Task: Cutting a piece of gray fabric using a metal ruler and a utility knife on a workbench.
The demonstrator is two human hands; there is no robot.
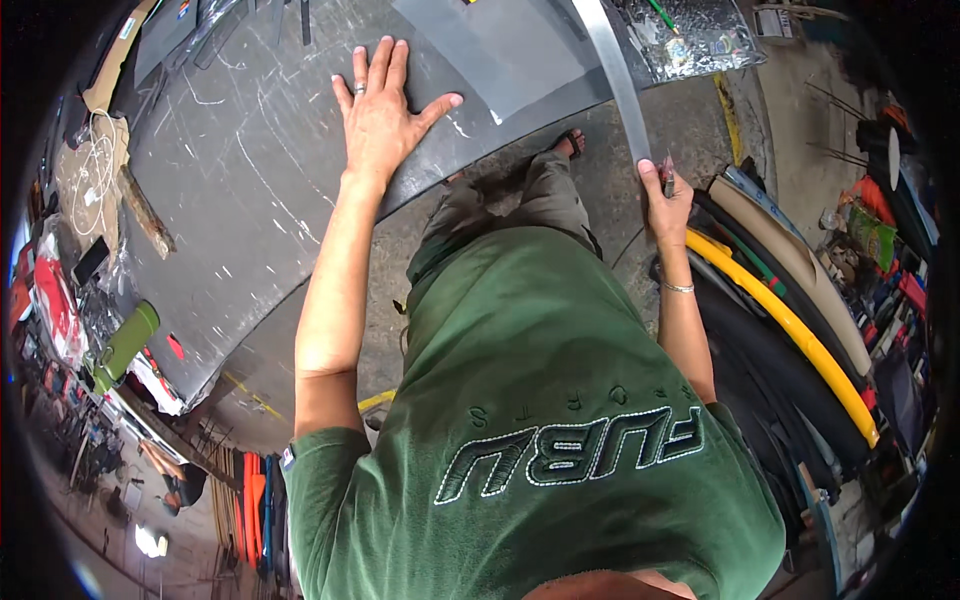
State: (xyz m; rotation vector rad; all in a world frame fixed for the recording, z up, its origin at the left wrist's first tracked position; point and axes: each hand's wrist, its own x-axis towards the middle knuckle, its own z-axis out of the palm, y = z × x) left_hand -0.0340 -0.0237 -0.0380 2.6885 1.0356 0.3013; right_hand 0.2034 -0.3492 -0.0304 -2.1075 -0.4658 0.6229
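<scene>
My left hand (382, 108) lies flat, fingers spread, on a large scratched dark grey worktable (250, 200), close to its front edge. A lighter grey sheet (500, 50) lies on the table just beyond the thumb. My right hand (665, 200) grips the near end of a long grey metal strip (612, 70) that runs up across the sheet; a small dark tool also sticks out of that fist. There is a ring on the left hand and a bracelet on the right wrist.
A green bottle (128, 342) and a wooden scrap (145, 212) sit at the table's left end. Crinkled silver foil (690, 40) lies at the top right. Curved black, yellow (790, 325) and beige panels stand stacked on the right. Concrete floor lies below.
</scene>
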